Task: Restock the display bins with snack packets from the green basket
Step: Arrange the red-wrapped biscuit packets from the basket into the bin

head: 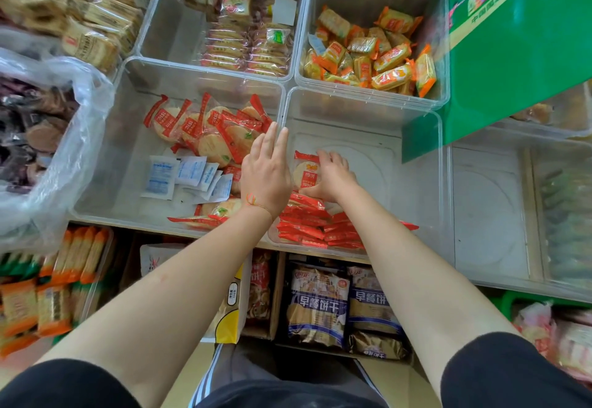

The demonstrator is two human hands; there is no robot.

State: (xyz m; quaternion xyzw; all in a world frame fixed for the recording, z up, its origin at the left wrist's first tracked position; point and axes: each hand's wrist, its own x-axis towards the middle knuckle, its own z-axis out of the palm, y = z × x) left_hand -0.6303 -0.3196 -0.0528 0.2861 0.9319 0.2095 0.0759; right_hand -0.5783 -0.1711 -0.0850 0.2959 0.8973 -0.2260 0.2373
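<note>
My right hand (pixel 333 177) grips a red-edged rice cracker packet (pixel 306 169), held upright against a row of the same red packets (pixel 307 225) stacked on edge along the near wall of a clear display bin (pixel 416 151). My left hand (pixel 266 167) is flat with fingers straight, over the rim between this bin and the clear bin to its left (pixel 105 164), beside the packet. That left bin holds loose red cracker packets (pixel 221 129) and white sachets (pixel 189 177). A green basket corner (pixel 509 298) shows at lower right.
Behind are clear bins with pink-wrapped crackers (pixel 250 52) and orange-yellow packets (pixel 378 55). A green signboard (pixel 512 55) leans over the right side. A plastic bag of dark snacks (pixel 35 138) sits left. Below the shelf edge are boxes with blue biscuit bags (pixel 317 305) and orange packets (pixel 48 295).
</note>
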